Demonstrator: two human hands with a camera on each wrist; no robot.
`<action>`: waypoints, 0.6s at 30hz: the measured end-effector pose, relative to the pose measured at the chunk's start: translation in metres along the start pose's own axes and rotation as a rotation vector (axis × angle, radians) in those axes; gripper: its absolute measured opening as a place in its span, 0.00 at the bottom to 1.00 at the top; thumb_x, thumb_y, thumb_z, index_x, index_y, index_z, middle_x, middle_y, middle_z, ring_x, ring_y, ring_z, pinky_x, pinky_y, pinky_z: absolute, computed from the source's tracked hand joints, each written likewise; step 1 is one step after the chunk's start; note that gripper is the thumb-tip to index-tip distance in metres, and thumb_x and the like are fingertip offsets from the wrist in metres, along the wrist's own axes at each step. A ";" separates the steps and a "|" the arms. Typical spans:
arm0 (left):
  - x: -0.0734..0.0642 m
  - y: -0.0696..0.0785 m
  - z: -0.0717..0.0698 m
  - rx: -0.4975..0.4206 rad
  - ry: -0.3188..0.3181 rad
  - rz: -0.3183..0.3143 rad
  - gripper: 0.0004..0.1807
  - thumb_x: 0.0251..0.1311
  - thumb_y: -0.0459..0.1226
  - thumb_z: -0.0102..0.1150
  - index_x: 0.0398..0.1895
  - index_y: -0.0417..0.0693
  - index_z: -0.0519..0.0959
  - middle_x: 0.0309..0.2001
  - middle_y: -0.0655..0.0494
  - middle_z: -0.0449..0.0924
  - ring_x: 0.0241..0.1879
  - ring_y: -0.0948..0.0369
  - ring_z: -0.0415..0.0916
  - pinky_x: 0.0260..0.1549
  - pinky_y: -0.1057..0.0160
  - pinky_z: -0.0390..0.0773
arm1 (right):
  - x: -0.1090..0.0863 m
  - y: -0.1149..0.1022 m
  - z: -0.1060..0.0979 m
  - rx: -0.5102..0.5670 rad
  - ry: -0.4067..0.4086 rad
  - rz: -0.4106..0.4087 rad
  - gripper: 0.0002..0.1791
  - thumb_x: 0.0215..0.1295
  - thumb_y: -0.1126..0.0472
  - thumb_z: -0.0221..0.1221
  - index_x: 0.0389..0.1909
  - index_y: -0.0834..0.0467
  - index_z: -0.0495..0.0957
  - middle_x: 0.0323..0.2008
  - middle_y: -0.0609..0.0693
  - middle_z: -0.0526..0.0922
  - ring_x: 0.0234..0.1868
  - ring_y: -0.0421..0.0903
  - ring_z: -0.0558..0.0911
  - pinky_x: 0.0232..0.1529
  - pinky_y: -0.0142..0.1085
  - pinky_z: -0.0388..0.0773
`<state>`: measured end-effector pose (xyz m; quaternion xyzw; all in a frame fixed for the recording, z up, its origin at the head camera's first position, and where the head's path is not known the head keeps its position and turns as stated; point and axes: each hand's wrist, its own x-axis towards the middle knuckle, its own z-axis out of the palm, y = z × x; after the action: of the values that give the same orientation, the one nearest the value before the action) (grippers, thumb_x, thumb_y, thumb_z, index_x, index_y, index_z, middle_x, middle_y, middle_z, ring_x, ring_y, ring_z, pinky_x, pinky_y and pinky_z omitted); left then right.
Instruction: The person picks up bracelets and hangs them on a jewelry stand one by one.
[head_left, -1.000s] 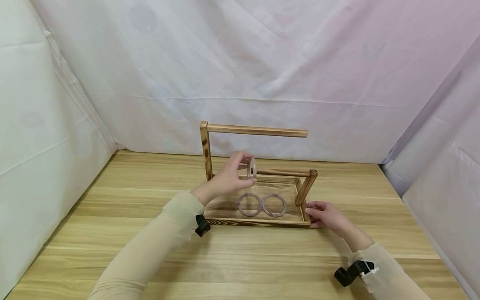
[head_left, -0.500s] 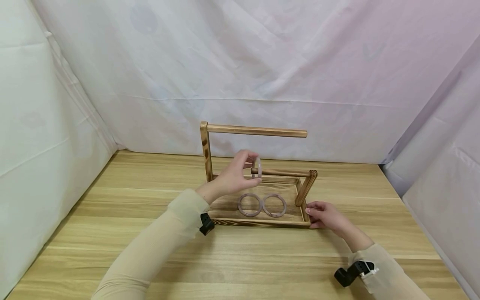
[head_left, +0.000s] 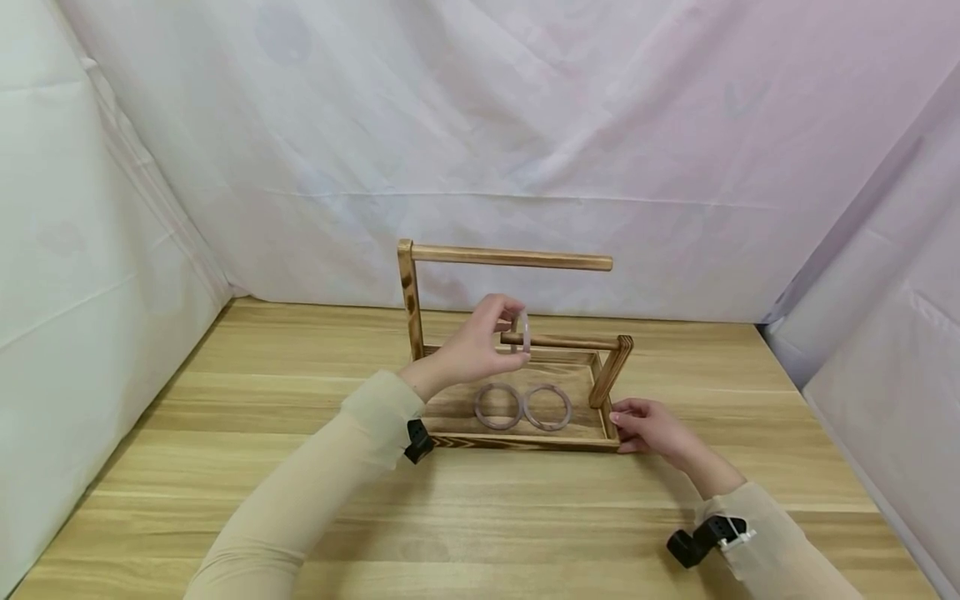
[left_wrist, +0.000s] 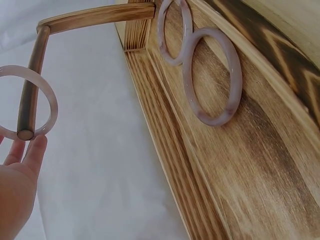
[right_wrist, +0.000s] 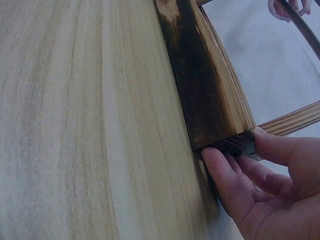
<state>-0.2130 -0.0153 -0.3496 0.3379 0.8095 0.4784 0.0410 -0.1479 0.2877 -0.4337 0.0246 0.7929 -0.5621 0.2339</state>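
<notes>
My left hand pinches a pale purple bangle by its edge. In the left wrist view the bangle rings the free end of the lower wooden bar. Two more bangles lie side by side on the floor of the wooden tray stand. At the tray's right end, my right hand grips the corner, its thumb at the top edge and its fingers against the outer face, as the right wrist view shows.
A higher wooden bar runs above, carried by a post at the left; its right end is free. The lower bar joins a short slanted post at the right. A white cloth hangs behind the wood-grain table.
The left hand has moved right with the bangle, from just off the lower bar's free end to around it. The right hand stays at the tray's corner.
</notes>
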 end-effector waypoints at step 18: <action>0.008 0.007 0.003 0.047 -0.025 0.008 0.33 0.53 0.36 0.65 0.60 0.38 0.62 0.56 0.42 0.64 0.55 0.53 0.65 0.62 0.56 0.68 | -0.001 0.000 0.000 0.005 -0.016 -0.012 0.26 0.70 0.61 0.49 0.56 0.79 0.60 0.33 0.50 0.77 0.32 0.38 0.78 0.33 0.33 0.83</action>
<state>-0.2142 -0.0060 -0.3437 0.3478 0.8187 0.4551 0.0410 -0.1471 0.2881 -0.4333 0.0160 0.7897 -0.5657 0.2368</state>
